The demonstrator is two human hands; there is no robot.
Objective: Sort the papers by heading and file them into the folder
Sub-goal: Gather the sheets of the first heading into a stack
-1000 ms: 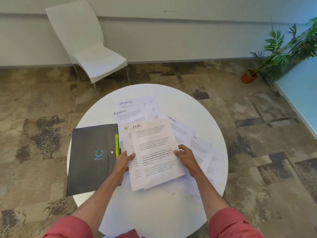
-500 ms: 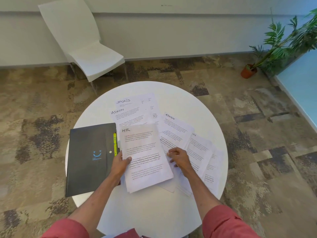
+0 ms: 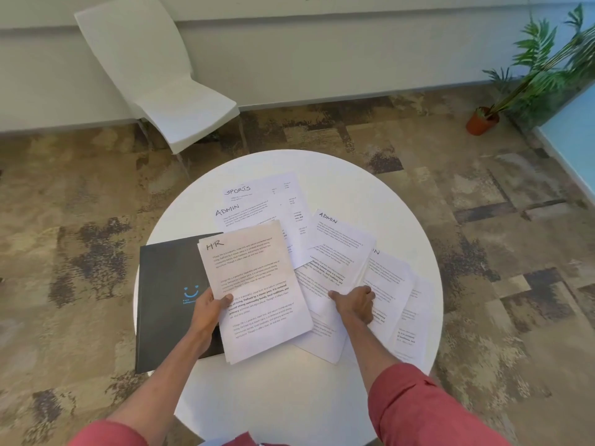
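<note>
Round white table (image 3: 289,397), nearest edge bare; left hand (image 3: 207,309) clamped on the left edge of a small stack headed HR (image 3: 254,288), thumb on top, the stack overlapping the right side of the closed black folder (image 3: 167,284). Right hand (image 3: 355,304) pressed palm-down on loose overlapping sheets (image 3: 391,284), fingers curled; whether it grips one cannot be told. Farther back: two ADMIN sheets (image 3: 335,233), one SPORTS sheet (image 3: 254,189); beyond, white chair (image 3: 167,91), potted plant (image 3: 483,120)

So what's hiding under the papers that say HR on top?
The HR stack, held by the left hand, covers the right part of the black folder and the edges of other sheets on the white table. Whatever lies directly beneath is hidden.
</note>
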